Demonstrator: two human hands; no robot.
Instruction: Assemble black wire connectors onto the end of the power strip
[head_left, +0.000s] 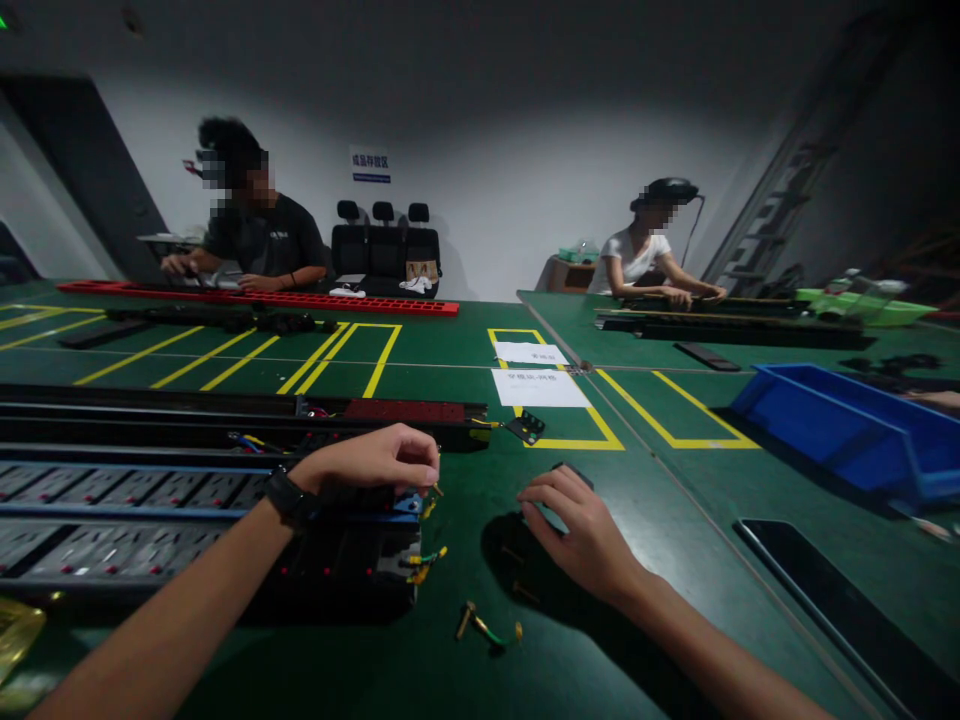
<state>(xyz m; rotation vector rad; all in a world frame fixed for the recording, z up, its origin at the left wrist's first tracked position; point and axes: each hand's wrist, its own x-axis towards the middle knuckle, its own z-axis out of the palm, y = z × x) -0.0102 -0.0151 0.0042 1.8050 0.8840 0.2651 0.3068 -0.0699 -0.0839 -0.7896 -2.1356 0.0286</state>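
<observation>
My left hand (390, 458), with a dark band on its wrist, is closed in a pinch over the right end of the nearest long black module (360, 575). A small brass-coloured screw (437, 490) juts from its fingertips. Short green and yellow wire leads (427, 562) stick out of the module's end. My right hand (574, 520) is over the table to the right, fingers loosely curved and apart. A dark-edged object (581, 474) shows partly behind it; its kind is hidden. Below lie loose screws (526, 592) and a green-yellow wire (491, 634) with a terminal.
Another long black rail (420, 432) lies behind the modules. Paper labels (540, 388) sit amid yellow tape outlines. To the right are a blue bin (847, 430) and a dark flat slab (832, 610). Two people work across the green table, one behind a red rail (390, 304).
</observation>
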